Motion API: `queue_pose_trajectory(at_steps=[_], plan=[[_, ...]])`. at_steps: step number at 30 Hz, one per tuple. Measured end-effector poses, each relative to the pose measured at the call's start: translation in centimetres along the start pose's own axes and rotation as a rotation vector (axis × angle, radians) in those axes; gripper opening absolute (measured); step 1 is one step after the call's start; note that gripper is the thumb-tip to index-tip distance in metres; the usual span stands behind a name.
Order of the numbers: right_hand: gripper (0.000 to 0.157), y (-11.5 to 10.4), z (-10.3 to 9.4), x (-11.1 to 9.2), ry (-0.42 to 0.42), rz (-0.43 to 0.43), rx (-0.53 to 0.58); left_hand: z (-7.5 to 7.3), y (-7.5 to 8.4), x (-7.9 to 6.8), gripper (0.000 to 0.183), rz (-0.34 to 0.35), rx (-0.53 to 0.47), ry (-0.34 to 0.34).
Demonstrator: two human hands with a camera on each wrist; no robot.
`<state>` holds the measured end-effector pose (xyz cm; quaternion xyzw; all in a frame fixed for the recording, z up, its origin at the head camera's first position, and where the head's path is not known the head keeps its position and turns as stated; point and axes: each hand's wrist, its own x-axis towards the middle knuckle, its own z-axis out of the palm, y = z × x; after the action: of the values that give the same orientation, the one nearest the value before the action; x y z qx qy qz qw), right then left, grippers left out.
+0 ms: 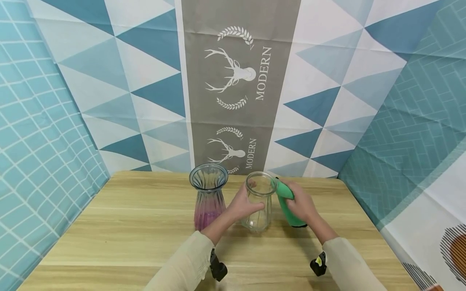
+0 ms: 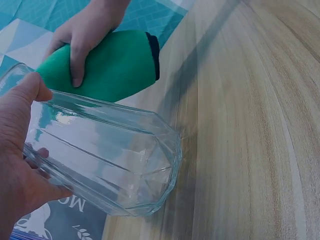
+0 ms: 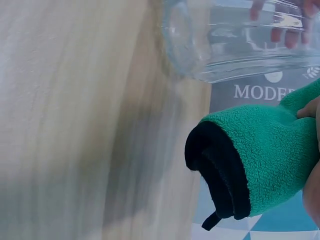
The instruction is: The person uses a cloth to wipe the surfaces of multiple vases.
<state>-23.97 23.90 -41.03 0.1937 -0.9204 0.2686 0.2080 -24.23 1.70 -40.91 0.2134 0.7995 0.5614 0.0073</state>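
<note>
My left hand (image 1: 244, 205) grips a clear ribbed glass vase (image 1: 257, 216) around its upper part, thumb on the near side. In the left wrist view the vase (image 2: 110, 155) has a faceted base and nothing inside it. My right hand (image 1: 301, 202) holds a folded green cloth (image 1: 290, 206) with a black edge, just right of the vase's rim. The right wrist view shows the cloth (image 3: 265, 155) bunched in the fingers, its black-edged end hanging free. Left of my left hand stands a second glass vase (image 1: 209, 198), bluish at the rim and pink-purple lower down.
Both hands work above a light wooden table (image 1: 138, 226). A patterned cloth backdrop (image 1: 153, 81) rises behind the table's far edge, with blue tiled sheeting (image 1: 36, 121) on the left. Black camera mounts (image 1: 217, 266) are strapped at both wrists.
</note>
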Motion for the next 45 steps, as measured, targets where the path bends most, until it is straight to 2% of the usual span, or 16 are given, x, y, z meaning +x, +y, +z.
queue_pose_trajectory(at_steps=[10, 21, 25, 29, 32, 35, 38, 45], plan=[[0.051, -0.6, 0.2, 0.6, 0.014, -0.037, 0.001, 0.1, -0.1, 0.1, 0.072, 0.016, -0.032, -0.010], [0.038, 0.3, 1.1, 0.0, -0.037, -0.173, -0.123, 0.1, -0.2, 0.2, 0.072, 0.019, -0.031, -0.005], [0.043, 0.8, 1.5, -0.6, -0.098, -0.206, -0.194, 0.1, -0.2, 0.1, 0.072, 0.021, -0.025, -0.006], [0.058, 1.2, 1.9, -1.6, -0.191, -0.162, -0.263, 0.0, -0.1, 0.1, 0.075, 0.013, -0.020, -0.013], [0.059, 1.4, 2.1, -2.1, -0.259, -0.146, -0.327, 0.0, -0.1, 0.2, 0.076, 0.003, -0.018, -0.014], [0.058, 1.5, 2.1, -2.4, -0.292, -0.143, -0.361, 0.0, -0.1, 0.2, 0.076, 0.002, -0.023, -0.015], [0.057, 1.6, 2.0, -2.2, -0.267, -0.106, -0.309, 0.0, -0.2, 0.1, 0.078, 0.000, -0.018, -0.014], [0.050, 1.4, 0.8, -0.7, -0.103, -0.021, -0.043, -0.2, -0.1, 0.0, 0.081, -0.070, 0.070, 0.022]])
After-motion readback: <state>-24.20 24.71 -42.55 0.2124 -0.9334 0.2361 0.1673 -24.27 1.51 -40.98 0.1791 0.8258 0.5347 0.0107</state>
